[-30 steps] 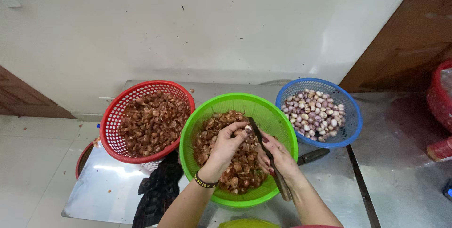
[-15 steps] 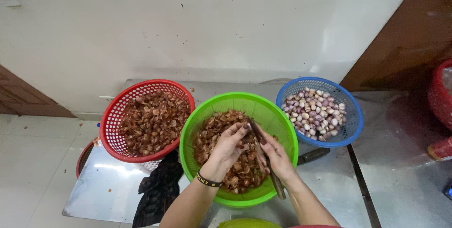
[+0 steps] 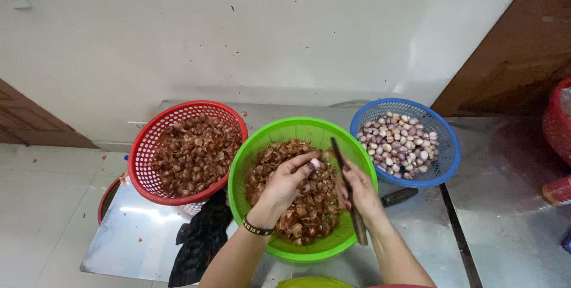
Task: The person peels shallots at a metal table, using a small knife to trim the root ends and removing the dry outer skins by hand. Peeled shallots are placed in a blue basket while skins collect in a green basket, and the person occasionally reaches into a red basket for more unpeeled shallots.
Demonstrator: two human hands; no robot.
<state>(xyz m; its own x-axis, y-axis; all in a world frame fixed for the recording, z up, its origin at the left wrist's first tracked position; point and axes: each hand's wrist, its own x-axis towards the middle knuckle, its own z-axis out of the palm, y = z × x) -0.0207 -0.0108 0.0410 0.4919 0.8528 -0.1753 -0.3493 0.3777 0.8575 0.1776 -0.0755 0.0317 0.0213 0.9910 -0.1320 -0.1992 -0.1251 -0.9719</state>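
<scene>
Pinched between my left hand's (image 3: 284,184) fingertips is a small pale shallot (image 3: 315,163), held just above the green basket (image 3: 262,145), and my right hand (image 3: 357,190) is wrapped round a knife (image 3: 348,190) whose dark blade points up toward that shallot. Both hands hover over the heap of brown peelings (image 3: 303,210) filling the green basket, with a black wristband (image 3: 257,228) on the left wrist. Left of it, touching rims, I see a red basket (image 3: 146,151) piled with unpeeled brown shallots (image 3: 193,154). To the right, a blue basket (image 3: 446,163) holds peeled purple-white shallots (image 3: 398,144). All three baskets sit on a shiny metal table (image 3: 131,234), a dark cloth (image 3: 199,243) crumpled at its front edge.
</scene>
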